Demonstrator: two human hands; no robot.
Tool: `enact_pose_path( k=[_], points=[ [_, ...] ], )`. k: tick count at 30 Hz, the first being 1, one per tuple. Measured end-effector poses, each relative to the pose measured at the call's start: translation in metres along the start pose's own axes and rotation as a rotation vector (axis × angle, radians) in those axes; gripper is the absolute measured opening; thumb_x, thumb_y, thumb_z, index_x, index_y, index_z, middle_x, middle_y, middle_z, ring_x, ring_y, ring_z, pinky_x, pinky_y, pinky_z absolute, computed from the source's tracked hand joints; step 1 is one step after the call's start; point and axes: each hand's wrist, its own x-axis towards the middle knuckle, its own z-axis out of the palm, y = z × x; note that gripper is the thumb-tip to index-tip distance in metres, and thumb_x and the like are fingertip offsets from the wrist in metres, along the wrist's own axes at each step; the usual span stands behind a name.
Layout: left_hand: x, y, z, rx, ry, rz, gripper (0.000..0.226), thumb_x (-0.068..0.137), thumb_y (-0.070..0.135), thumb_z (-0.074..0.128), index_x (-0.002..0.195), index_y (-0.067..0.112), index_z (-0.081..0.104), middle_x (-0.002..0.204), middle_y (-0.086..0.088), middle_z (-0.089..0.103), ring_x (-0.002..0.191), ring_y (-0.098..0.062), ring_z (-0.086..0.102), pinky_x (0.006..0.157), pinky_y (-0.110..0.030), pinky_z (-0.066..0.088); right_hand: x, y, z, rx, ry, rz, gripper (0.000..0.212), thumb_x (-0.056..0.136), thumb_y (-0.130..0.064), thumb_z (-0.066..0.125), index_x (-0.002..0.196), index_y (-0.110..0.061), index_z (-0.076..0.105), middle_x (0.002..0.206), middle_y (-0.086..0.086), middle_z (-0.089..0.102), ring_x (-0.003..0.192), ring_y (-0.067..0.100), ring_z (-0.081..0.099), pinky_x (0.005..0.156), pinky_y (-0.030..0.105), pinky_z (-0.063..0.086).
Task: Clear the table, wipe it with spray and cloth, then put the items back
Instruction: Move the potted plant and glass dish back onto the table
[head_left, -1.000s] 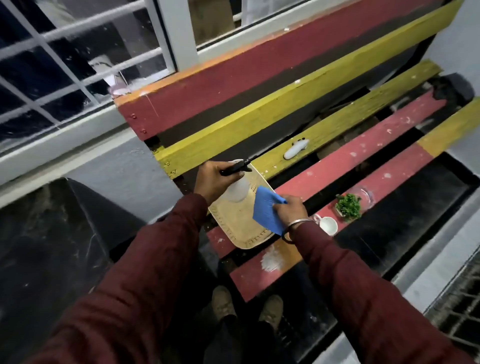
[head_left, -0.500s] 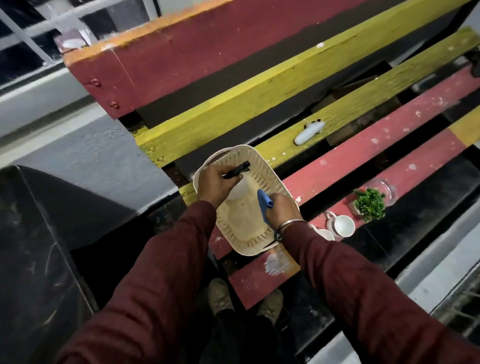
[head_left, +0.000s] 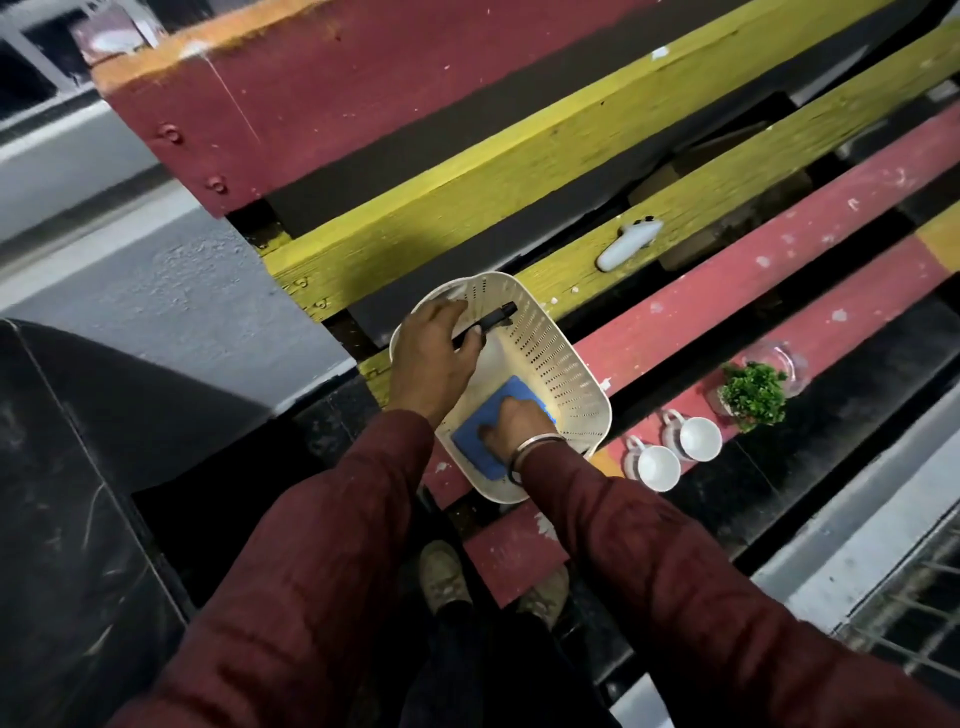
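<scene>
While left hand grips spray bottle, right hand presses cloth flat in basket.

Blue cloth flat inside cream perforated basket on bench; black-nozzled spray bottle upright in basket.

A single head-worn, wide-angle camera looks steeply down and forward over the wearer's two sleeved arms, which enter from the bottom edge, to a slatted bench running diagonally across the frame. The left hand and right hand sit close, near mid-frame, over a basket. The wearer's shoes show directly below, between the arms.
</scene>
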Motion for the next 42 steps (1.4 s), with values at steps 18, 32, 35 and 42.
enact_pose_path(
  k=[18,32,35,42],
  points=[
    [-0.035,0.18,0.067,0.122,-0.179,0.483,0.065,0.079,0.023,0.066,0.14,0.006,0.054,0.144,-0.016,0.05,0.133,-0.035,0.044,0.108,-0.047,0.042,-0.08,0.237,-0.091,0.162,0.796,0.22,0.047,0.067,-0.013,0.065,0.112,-0.005,0.055,0.111,0.018,0.055,0.105,0.039,0.05,0.087,0.046,0.048],
    [-0.044,0.236,0.298,0.258,-0.502,0.103,0.112,0.062,0.07,0.063,0.148,0.002,0.04,0.138,-0.021,0.055,0.132,-0.038,0.046,0.111,-0.044,0.036,0.022,0.441,-0.085,0.42,0.748,0.277,0.026,0.074,-0.007,0.065,0.099,-0.002,0.058,0.098,0.021,0.055,0.09,0.041,0.056,0.074,0.042,0.046],
    [-0.034,0.228,0.325,0.257,-0.512,0.064,0.114,0.063,0.059,0.081,0.152,0.005,0.035,0.136,-0.02,0.056,0.128,-0.038,0.049,0.106,-0.042,0.041,0.047,0.454,-0.082,0.492,0.708,0.265,0.022,0.075,-0.008,0.065,0.094,-0.001,0.058,0.096,0.022,0.057,0.091,0.04,0.056,0.074,0.042,0.046],
    [-0.026,0.228,0.355,0.21,-0.552,0.024,0.112,0.064,0.069,0.074,0.155,0.027,0.024,0.139,-0.011,0.055,0.125,-0.033,0.054,0.092,-0.043,0.051,0.09,0.473,-0.085,0.45,0.592,0.216,0.058,0.068,-0.023,0.076,0.116,0.0,0.055,0.11,0.023,0.053,0.103,0.041,0.053,0.085,0.043,0.043]
  ],
)
